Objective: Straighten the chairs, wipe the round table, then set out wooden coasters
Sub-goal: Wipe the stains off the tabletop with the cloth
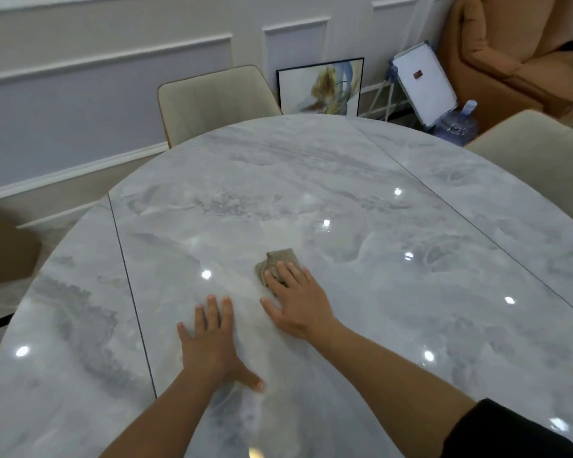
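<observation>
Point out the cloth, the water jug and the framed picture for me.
cloth (281, 257): head view, on its uncovered far end.
water jug (457, 128): head view, on its blue body.
framed picture (321, 87): head view, on the painted middle.

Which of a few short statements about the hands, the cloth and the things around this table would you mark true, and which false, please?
1. The right hand presses a cloth onto the table with straight fingers. True.
2. The left hand holds a coaster. False: it lies flat on the table and holds nothing.
3. A chair stands at the far side of the table. True.
4. A jug stands on the table. False: it stands on the floor beyond the table.
</observation>
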